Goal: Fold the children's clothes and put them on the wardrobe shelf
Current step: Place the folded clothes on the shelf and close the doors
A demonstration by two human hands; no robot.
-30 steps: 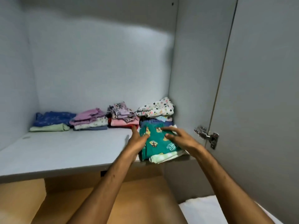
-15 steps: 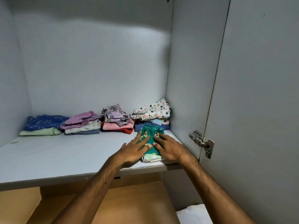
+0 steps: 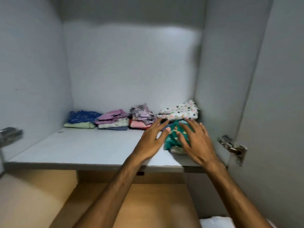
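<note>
A folded green printed garment (image 3: pixel 172 139) lies on the grey wardrobe shelf (image 3: pixel 85 147) near its right front, in front of the white spotted stack (image 3: pixel 179 111). My left hand (image 3: pixel 152 140) hovers at its left side with fingers spread, the thumb near the cloth. My right hand (image 3: pixel 195 142) rests flat over its right part, fingers apart. Neither hand grips the garment. Along the back stand three more folded stacks: blue and pale green (image 3: pixel 82 119), lilac (image 3: pixel 112 119), grey-patterned over pink (image 3: pixel 142 118).
The wardrobe's right wall (image 3: pixel 218 79) stands close to the green garment. The open door (image 3: pixel 278 112) with a metal hinge (image 3: pixel 233 148) is at the right. Another hinge (image 3: pixel 9 133) shows at the left edge. Something white (image 3: pixel 215 222) lies below.
The green garment has been pushed from the shelf's front edge back toward the spotted stack. Both hands have loosened from it and spread their fingers. The view has swung left.
</note>
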